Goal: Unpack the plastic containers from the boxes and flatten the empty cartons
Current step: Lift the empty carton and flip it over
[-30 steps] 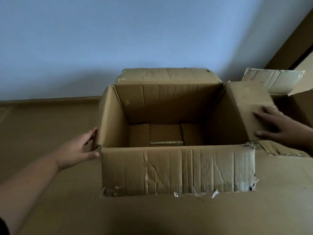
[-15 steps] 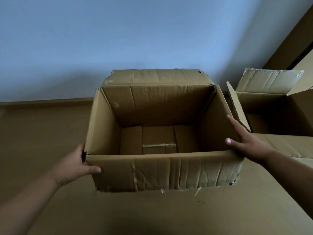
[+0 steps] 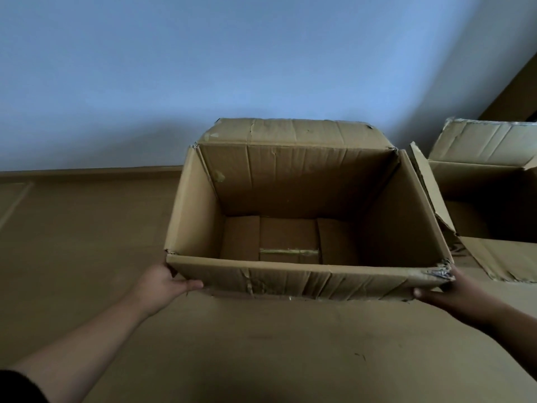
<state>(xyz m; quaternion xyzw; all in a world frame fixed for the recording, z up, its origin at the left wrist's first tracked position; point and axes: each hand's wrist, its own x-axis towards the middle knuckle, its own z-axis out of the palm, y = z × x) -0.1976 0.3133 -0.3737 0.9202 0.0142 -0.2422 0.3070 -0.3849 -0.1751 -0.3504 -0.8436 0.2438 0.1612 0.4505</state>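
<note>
An open carton stands in the middle of the brown floor, with its far side near the pale blue wall. Its top is open and the inside is bare; only the folded bottom flaps and a strip of tape on the bottom can be seen. The far flap is bent back and outward toward the wall. The left hand grips the near left corner of the carton, with the thumb lying on the near wall and the other fingers hidden behind the corner. The right hand grips the near right corner, where the cardboard is torn and frayed; its thumb presses on the near wall, and the other fingers are out of sight behind the side. A second carton, also open, stands just beside the first one on the right, its flaps spread, and its inside is too dark to tell the content.
</note>
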